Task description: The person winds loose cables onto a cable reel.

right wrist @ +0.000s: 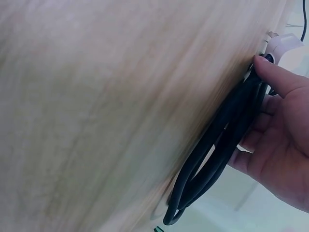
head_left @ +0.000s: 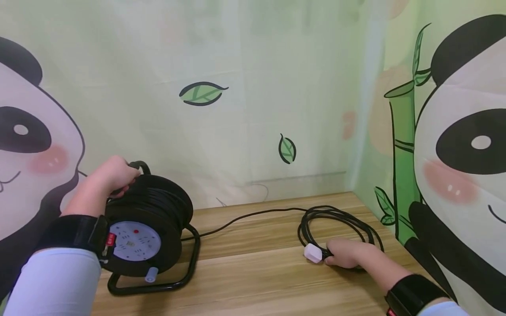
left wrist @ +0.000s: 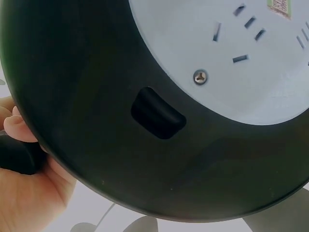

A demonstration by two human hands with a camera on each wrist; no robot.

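Note:
A black cable reel (head_left: 173,195) stands at the left of the wooden table, its pale socket plate (head_left: 136,241) turned toward me. My left hand (head_left: 112,174) is curled round the handle (head_left: 142,166) at the reel's top. In the left wrist view, the reel's dark disc (left wrist: 82,96) hides part of the grip. On the right lies a loose coil of black cable (head_left: 357,218). My right hand (head_left: 345,253) grips several of its strands just behind the white plug (head_left: 313,253). In the right wrist view, the thumb (right wrist: 277,72) lies over the bundled strands (right wrist: 236,116).
One strand of cable (head_left: 245,215) runs across the table (head_left: 253,281) from the reel to the coil. The reel's tubular black stand (head_left: 193,263) and grey crank knob (head_left: 151,274) stick out at its front. A printed curtain (head_left: 253,57) hangs behind and at both sides.

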